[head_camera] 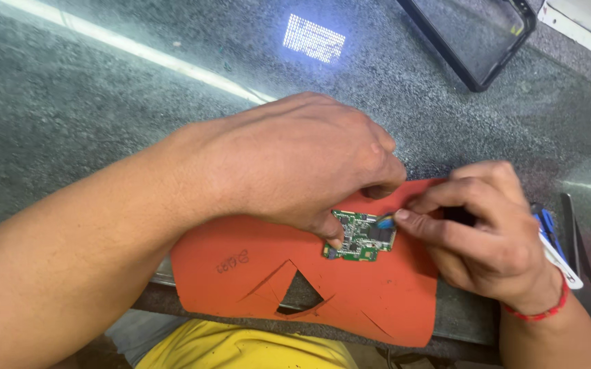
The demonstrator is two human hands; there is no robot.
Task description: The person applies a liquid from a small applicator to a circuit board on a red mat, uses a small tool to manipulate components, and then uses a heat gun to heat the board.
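While the left hand (295, 164) pressed its thumb and fingertips down on the small green circuit board (358, 236), pinning it flat, the right hand (487, 229) came in from three o'clock with its fingers pinched together at the board's right edge, where a small blue-tipped part showed. The board lay on an orange mat (254, 273), torn at six o'clock, overhanging the near edge of the grey speckled counter (70, 102). A black phone case (476, 34) sat well apart at one o'clock. By my judgement the work was fine handling at the board's edge; any following move would call for a steady hold and a light, exact pinch.
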